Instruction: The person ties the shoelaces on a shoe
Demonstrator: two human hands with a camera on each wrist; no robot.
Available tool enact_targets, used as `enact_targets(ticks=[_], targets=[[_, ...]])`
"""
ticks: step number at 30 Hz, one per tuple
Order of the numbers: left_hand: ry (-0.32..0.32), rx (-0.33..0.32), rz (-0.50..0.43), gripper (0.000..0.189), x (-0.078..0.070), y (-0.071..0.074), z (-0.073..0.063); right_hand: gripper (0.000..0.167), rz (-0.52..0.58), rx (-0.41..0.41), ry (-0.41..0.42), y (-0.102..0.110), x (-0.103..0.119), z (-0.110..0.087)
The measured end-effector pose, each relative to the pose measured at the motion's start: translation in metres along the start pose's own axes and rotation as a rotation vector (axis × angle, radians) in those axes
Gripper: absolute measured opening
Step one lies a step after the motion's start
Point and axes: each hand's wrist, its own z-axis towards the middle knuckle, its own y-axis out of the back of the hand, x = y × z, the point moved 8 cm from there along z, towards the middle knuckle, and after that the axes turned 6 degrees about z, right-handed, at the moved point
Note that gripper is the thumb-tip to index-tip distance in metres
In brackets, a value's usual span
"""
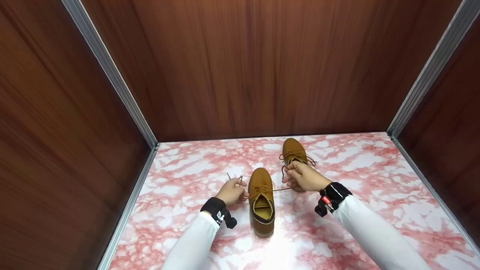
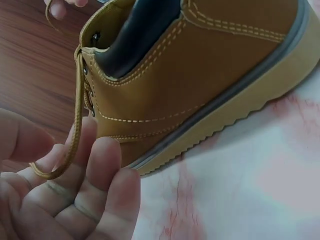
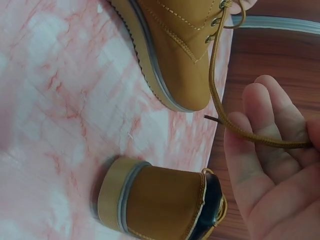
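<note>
A tan lace-up shoe [image 1: 259, 176] stands upright between the two hands, toe pointing away. My left hand [image 1: 231, 191], on its left, holds one end of its brown shoelace [image 2: 78, 102]; the lace crosses the curled fingers [image 2: 105, 160] in the left wrist view. On the other side, my right hand [image 1: 305, 177] pinches the other lace end [image 3: 215, 82], and a dark tip pokes out past the fingers in the right wrist view. Between shoe and right hand the lace runs nearly straight. A low crossing of the lace lies over the shoe's tongue.
A matching shoe [image 1: 293, 145] with a tied lace stands farther back, partly covered by the right hand. Red-and-white marbled surface [image 1: 180, 180] lies beneath. Brown wood-grain panels [image 1: 240, 75] rise at the back and both sides, with metal strips [image 1: 112, 71] along the corners.
</note>
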Motion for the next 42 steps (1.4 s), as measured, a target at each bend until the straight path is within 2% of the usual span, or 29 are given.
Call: enact_targets(ticks=[3, 9, 14, 18, 23, 28, 35, 42], targets=[[-0.013, 0.010, 0.032, 0.037, 0.000, 0.001, -0.001, 0.015, -0.007, -0.033, 0.000, 0.002, 0.002, 0.000], [-0.023, 0.017, 0.090, 0.038, -0.003, 0.002, -0.003, 0.021, -0.052, -0.103, 0.014, 0.006, 0.007, 0.001], [-0.038, 0.022, 0.146, 0.034, -0.005, 0.003, -0.004, 0.025, -0.107, -0.161, 0.067, 0.010, 0.014, 0.003], [-0.051, 0.040, 0.168, 0.032, -0.006, 0.002, -0.005, 0.027, -0.217, -0.233, 0.096, 0.016, 0.018, 0.004], [-0.025, 0.046, 0.175, 0.029, -0.003, 0.000, -0.007, 0.030, -0.334, -0.290, 0.089, 0.023, 0.018, 0.005], [-0.017, -0.014, 0.218, 0.026, -0.005, 0.004, -0.009, 0.033, -0.381, -0.298, 0.048, 0.027, 0.018, 0.008], [-0.073, -0.137, 0.311, 0.026, -0.009, 0.011, -0.006, 0.025, -0.389, -0.297, -0.015, 0.030, 0.016, 0.014], [-0.133, -0.197, 0.389, 0.021, -0.011, 0.012, -0.005, 0.027, -0.381, -0.323, -0.005, 0.031, 0.022, 0.020]])
